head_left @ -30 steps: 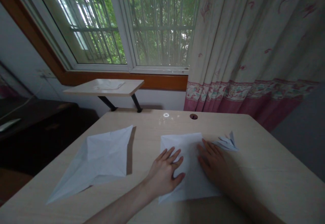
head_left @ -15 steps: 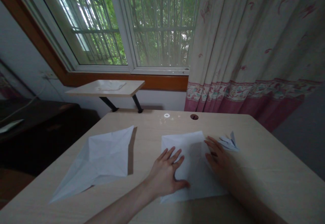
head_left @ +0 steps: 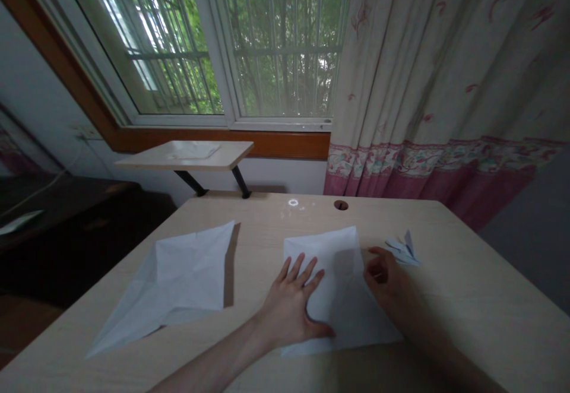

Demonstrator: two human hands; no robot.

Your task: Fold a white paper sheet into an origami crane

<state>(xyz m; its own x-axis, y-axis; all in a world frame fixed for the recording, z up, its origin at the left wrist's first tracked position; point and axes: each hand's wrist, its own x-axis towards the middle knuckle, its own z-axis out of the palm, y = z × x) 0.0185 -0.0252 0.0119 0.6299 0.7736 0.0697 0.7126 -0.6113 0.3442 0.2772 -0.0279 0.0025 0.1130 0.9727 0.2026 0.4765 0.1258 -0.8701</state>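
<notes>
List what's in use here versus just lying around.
In use: white sheet; left hand flat on it; right hand curled at its right edge.
Lying about: large creased sheet, left; small folded paper, right; side shelf behind.

The middle sheet [head_left: 341, 247] is plain white, like the larger creased sheet [head_left: 187, 268] to its left. The small folded paper [head_left: 403, 249] looks pale bluish white, and all three lie on a table [head_left: 472, 310] of light beige wood grain. The curtain [head_left: 445, 72] is cream with scattered pink-red motifs, a flowered band of pink, teal and cream, and a solid pink hem. The window frame [head_left: 276, 123] is white over an orange-brown sill [head_left: 285, 143] — green leaves [head_left: 267, 1] behind pale bars [head_left: 285, 48] — and the shelf [head_left: 187, 154] is pale beige on black brackets [head_left: 238, 182].
</notes>
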